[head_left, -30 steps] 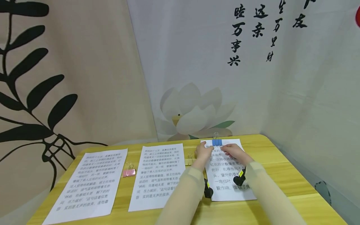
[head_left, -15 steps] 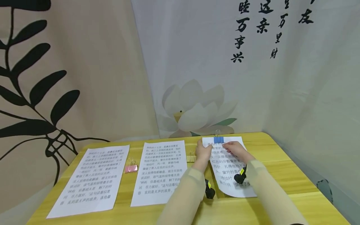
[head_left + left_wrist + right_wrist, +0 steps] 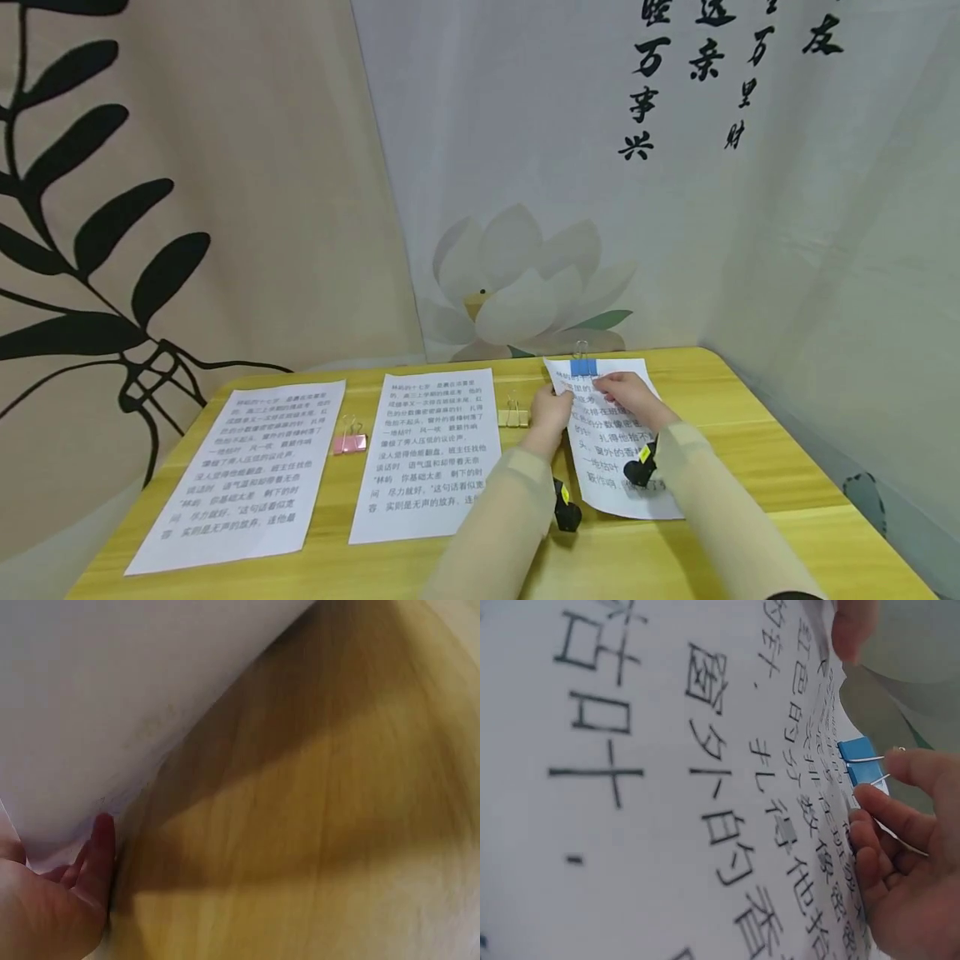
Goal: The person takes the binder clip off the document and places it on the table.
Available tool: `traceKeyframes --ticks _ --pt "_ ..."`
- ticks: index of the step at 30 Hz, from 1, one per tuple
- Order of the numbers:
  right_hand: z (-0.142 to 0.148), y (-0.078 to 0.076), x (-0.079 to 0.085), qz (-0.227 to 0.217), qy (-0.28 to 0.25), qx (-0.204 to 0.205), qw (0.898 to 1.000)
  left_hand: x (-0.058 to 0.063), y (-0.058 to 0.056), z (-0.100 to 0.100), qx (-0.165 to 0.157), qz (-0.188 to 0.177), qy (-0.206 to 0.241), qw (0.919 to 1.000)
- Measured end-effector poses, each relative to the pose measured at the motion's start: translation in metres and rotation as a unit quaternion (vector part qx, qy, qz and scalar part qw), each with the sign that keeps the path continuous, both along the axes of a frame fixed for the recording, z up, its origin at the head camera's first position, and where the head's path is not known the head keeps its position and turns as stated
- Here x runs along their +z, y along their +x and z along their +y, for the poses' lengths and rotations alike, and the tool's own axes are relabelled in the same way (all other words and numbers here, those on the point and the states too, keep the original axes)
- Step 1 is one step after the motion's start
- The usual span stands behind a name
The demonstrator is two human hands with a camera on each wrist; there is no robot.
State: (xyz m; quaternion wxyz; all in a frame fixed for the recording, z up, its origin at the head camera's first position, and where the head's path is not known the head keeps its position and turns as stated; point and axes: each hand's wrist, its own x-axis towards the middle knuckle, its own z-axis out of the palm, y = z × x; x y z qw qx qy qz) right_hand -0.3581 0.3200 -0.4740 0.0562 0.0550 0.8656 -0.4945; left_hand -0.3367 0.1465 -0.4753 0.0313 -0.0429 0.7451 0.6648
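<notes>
A blue binder clip [image 3: 583, 367] sits on the top edge of the rightmost printed sheet [image 3: 611, 450]. My right hand [image 3: 633, 400] is just below and right of the clip; in the right wrist view, its thumb and forefinger pinch the wire handle of the clip [image 3: 864, 759]. My left hand [image 3: 551, 412] holds the sheet's left edge, a little below the top corner. Seen from the left wrist, the fingers [image 3: 97, 859] reach under the paper [image 3: 112, 697], and that edge is raised off the table. The thumb there is mostly hidden.
Two more printed sheets lie flat, one in the middle [image 3: 423, 458] and one at the left [image 3: 240, 475]. A pink binder clip [image 3: 350, 443] lies between them. A yellow binder clip [image 3: 513, 417] lies near my left hand. Fabric [image 3: 525, 167] hangs behind the wooden table [image 3: 750, 517].
My left hand has slid down the sheet's left edge, away from the blue clip. The sheet's left side has lifted and bowed. My right hand stays by the clip.
</notes>
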Motion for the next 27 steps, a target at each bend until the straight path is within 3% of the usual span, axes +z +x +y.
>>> traceKeyframes --ticks 4,8,13,16,27 --pt "0.000 -0.005 0.003 0.000 -0.012 -0.010 1.000 -0.005 -0.001 -0.001 0.007 -0.011 0.022 0.9997" --pt "0.002 -0.014 0.009 0.006 -0.020 -0.021 1.000 -0.008 -0.002 -0.001 0.013 0.005 0.038 0.9992" --pt "0.001 -0.028 0.024 0.049 0.026 -0.041 0.998 -0.009 0.000 -0.003 0.026 0.023 0.057 0.9977" --pt "-0.004 -0.035 0.032 0.076 0.040 -0.030 0.996 -0.010 0.000 -0.004 0.027 0.025 0.061 0.9975" --pt "-0.016 -0.051 0.035 0.032 0.020 0.012 0.999 -0.015 -0.001 -0.004 0.031 0.031 0.065 0.9969"
